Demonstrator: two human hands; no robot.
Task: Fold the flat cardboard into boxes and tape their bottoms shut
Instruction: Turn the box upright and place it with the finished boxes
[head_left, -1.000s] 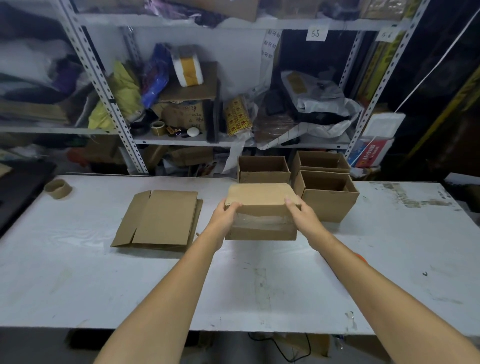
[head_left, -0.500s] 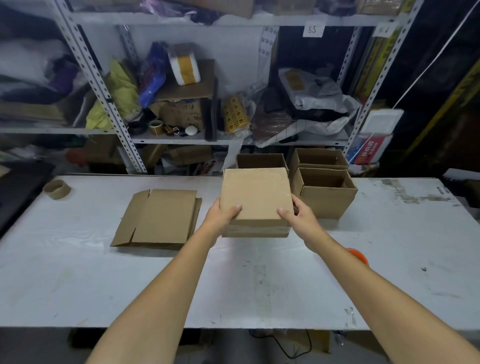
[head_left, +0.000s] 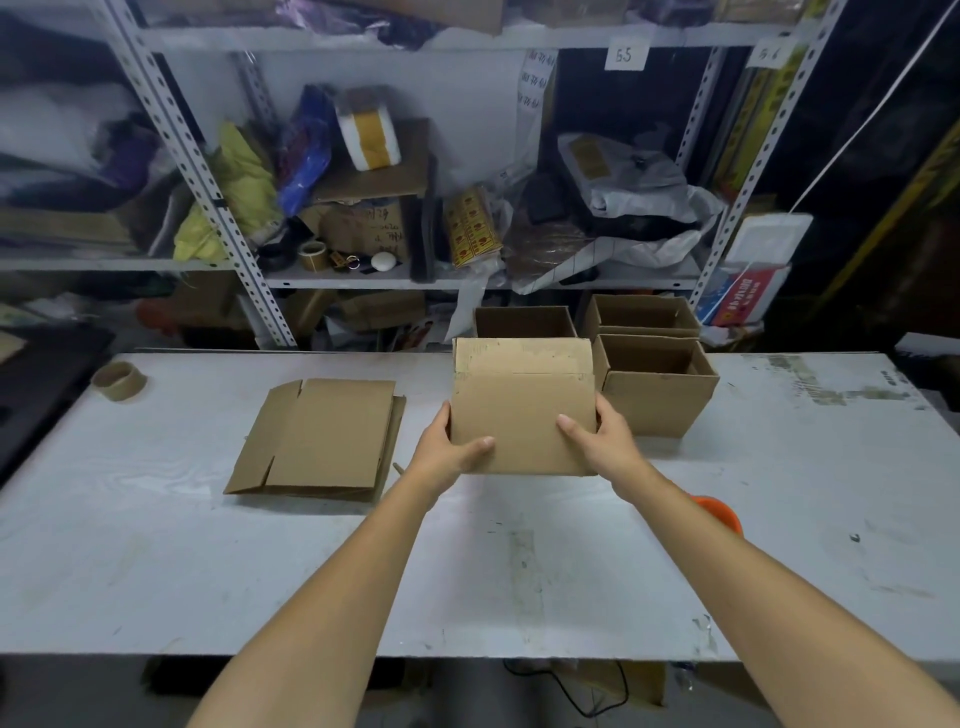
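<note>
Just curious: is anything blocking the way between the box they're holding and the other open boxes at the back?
Nothing visible does. The held box, between the left hand and right hand, sits right in front of the open boxes.

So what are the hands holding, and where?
One box, held between left hand and right hand at its lower left and right edges.

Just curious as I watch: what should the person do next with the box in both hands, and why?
Probably set the held box down upright beside the three open boxes: the left hand and right hand grip its sides, tilted in mid-air.
</note>
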